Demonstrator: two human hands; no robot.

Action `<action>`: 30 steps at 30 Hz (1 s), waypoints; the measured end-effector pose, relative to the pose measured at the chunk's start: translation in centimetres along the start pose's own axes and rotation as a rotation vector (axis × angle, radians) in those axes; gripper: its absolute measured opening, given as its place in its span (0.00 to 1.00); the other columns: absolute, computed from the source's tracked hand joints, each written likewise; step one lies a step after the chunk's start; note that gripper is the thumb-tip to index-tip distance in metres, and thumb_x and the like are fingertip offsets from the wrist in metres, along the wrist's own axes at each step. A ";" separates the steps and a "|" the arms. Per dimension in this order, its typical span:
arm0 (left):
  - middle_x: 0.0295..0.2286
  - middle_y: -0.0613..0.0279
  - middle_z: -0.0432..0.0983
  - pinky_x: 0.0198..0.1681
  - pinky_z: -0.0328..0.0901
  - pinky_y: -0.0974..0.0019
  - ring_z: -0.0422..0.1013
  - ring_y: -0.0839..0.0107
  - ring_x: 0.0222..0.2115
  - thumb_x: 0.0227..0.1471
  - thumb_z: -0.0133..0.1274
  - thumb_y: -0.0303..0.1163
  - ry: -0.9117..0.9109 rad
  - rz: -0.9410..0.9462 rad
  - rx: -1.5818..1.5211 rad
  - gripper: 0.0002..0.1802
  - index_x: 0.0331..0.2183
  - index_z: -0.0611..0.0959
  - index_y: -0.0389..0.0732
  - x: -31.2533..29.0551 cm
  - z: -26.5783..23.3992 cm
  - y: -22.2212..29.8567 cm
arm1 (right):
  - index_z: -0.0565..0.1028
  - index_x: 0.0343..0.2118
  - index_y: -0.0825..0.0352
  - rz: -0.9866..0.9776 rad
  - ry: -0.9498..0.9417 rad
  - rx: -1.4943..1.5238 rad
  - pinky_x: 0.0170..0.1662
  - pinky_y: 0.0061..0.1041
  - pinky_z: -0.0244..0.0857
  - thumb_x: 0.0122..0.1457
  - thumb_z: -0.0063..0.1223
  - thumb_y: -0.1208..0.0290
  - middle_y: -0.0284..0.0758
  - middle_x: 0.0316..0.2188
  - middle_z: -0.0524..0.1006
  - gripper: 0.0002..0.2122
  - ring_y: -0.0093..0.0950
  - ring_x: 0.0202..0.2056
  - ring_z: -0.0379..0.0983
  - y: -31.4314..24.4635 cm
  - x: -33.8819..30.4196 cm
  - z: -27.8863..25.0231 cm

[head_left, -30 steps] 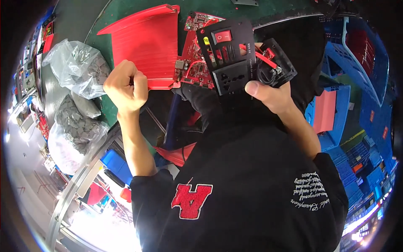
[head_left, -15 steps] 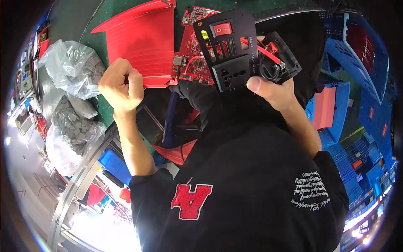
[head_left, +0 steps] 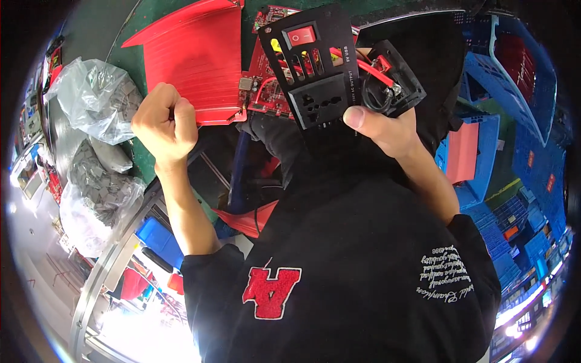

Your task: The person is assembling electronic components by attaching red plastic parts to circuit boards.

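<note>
My right hand [head_left: 384, 130] grips a black faceplate [head_left: 339, 54] tilted upright, its thumb against the lower edge. On the faceplate are a red rocker switch [head_left: 301, 35], vent slots and a black power socket [head_left: 318, 103]. A second black end panel [head_left: 408, 81] is in the same hand, with a thick red wire [head_left: 375, 74] and a black wire at its inner side. Behind the faceplate lies a red circuit board [head_left: 260, 66], partly hidden. My left hand [head_left: 166, 124] is a closed fist beside the red metal housing [head_left: 193, 60]; whatever its fingers hold is hidden.
Clear plastic bags with grey parts [head_left: 100, 100] lie on the green worktop [head_left: 130, 60] at the left. At the right stand blue plastic bins [head_left: 484, 157], one with a pink-red piece. A blue box [head_left: 158, 241] sits below the worktop's edge.
The whole view has shifted slightly, so the bench things appear further left. The faceplate sits a little further left and tilts a bit more. Both hands keep the same closed pose.
</note>
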State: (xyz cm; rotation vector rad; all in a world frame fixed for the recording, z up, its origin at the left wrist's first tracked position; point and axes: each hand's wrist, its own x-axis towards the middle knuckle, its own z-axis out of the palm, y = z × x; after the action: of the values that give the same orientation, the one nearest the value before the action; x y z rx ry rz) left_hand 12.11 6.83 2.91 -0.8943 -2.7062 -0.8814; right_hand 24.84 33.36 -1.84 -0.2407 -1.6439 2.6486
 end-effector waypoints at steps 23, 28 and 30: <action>0.11 0.56 0.53 0.16 0.47 0.60 0.52 0.61 0.11 0.29 0.45 0.23 -0.050 0.068 0.031 0.08 0.12 0.62 0.36 0.5 -0.3 0.2 | 0.71 0.45 0.69 0.016 -0.138 -0.077 0.48 0.23 0.61 0.41 0.66 0.73 0.30 0.38 0.73 0.25 0.20 0.41 0.68 -2.2 1.2 -0.5; 0.10 0.56 0.53 0.16 0.47 0.60 0.52 0.61 0.11 0.30 0.45 0.25 -0.057 0.070 0.039 0.09 0.11 0.61 0.36 0.8 -0.3 0.1 | 0.70 0.42 0.70 -0.037 -0.186 -0.059 0.49 0.24 0.61 0.41 0.66 0.75 0.31 0.39 0.72 0.23 0.20 0.42 0.68 -1.9 1.6 -0.5; 0.10 0.56 0.53 0.16 0.46 0.60 0.52 0.61 0.11 0.30 0.45 0.26 -0.066 0.052 0.048 0.10 0.11 0.61 0.36 0.9 -0.3 0.1 | 0.70 0.42 0.69 -0.057 -0.218 -0.092 0.49 0.24 0.61 0.41 0.65 0.76 0.32 0.38 0.72 0.22 0.20 0.41 0.68 -2.3 2.0 -0.6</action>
State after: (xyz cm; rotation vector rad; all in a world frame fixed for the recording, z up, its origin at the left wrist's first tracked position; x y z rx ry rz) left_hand 11.45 7.17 3.49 -0.9957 -2.7333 -0.7875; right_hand 22.80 35.14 -0.30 0.0972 -1.8044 2.6414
